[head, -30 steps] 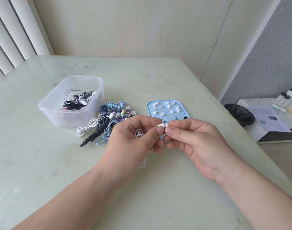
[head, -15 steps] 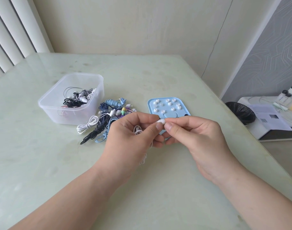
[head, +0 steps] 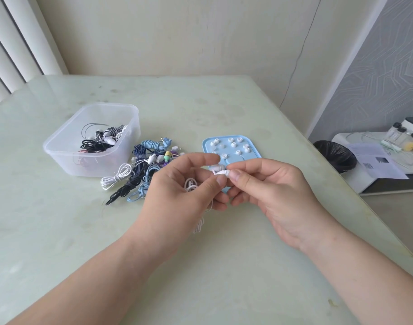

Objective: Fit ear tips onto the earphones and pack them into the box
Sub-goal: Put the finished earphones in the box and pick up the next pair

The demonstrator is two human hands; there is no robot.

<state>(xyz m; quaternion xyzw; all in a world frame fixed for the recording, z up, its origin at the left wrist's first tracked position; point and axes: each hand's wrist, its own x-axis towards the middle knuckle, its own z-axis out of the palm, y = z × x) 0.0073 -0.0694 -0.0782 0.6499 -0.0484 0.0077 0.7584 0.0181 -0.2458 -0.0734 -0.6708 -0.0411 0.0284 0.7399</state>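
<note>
1. The left hand (head: 177, 193) is above the middle of the worktop (head: 48, 219), fingers curled. Its thumb and forefinger pinch a white earphone (head: 218, 170); the white cable (head: 193, 186) of this earphone loops through the palm and hangs below the hand.
2. The right hand (head: 271, 188) meets the left hand at the fingertips. Its thumb and forefinger close on the right end of the same earphone, where a white ear tip (head: 225, 172) sits. Whether the tip is fully seated cannot be told.
3. The remaining fingers of both hands are bent loosely and hold nothing visible.
4. A blue tray (head: 253, 150) lies on the worktop just beyond the hands. It carries loose white ear tips (head: 233, 144). Its near edge is hidden by the fingers.
5. A pile of coiled earphones (head: 139, 174) in white, dark blue and light blue lies to the left of the tray.
6. A clear plastic box (head: 92, 139) stands to the far left of the pile, touching it. It holds several coiled earphones.
7. The worktop is pale green and glossy, set against a cream wall (head: 177, 36). A black bin (head: 335, 158) and a low white unit with papers (head: 376, 165) stand at the right.
</note>
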